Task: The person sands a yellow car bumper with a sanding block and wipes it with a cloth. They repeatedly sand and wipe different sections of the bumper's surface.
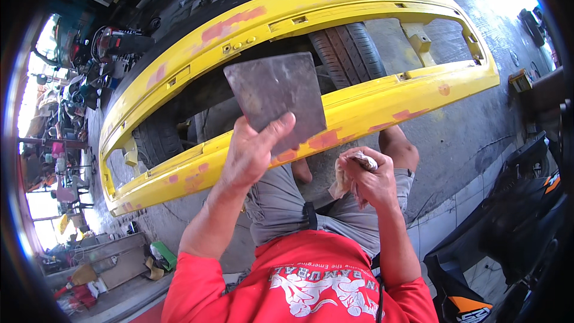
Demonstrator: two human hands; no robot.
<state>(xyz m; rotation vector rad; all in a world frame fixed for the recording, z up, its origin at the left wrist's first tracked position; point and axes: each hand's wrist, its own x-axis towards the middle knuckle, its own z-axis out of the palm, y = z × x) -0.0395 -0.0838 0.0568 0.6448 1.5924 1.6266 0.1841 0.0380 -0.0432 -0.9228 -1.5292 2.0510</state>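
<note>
A yellow car bumper point(257, 15) with reddish-brown patches stretches across the space before me, propped over tires. My left hand point(248, 155) grips a dark, roughly square flat plate point(278, 90) by its lower edge, thumb on top. The plate's face is smudged, and it is held up in front of the bumper's lower bar. Lower and to the right, above my lap, my right hand point(375, 180) is closed round a crumpled pale rag point(341, 182). Something dark pokes out with the rag at the top of that fist; its kind cannot be made out.
A tire point(347, 54) shows through the bumper's opening, and another tire point(156, 143) sits at its left end. Black and orange motorcycle bodywork point(514, 221) stands close on my right. At the lower left are a green box point(162, 255) and workshop clutter; motorcycles point(119, 45) stand beyond.
</note>
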